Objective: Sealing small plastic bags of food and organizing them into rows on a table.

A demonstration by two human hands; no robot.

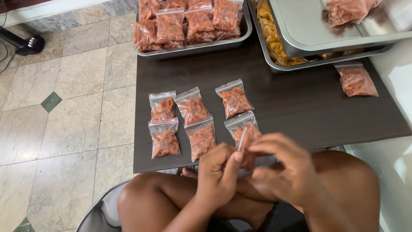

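Note:
My left hand (219,172) and my right hand (281,165) meet above my lap at the table's near edge. Together they pinch the top strip of a small clear zip bag (244,141) holding orange-red snack pieces. Just beyond my hands, several filled zip bags lie in two rows on the dark table (300,107); the nearest ones are a bag (201,137) in the middle and a bag (164,138) to its left. Another filled bag (235,99) lies behind the one I hold.
A steel tray (193,48) packed with filled bags stands at the back. A second steel tray (274,60) with yellow snacks has a steel lid (309,30) on it bearing one bag. A lone bag (356,79) lies at right. A fan base (28,45) stands on the tiled floor.

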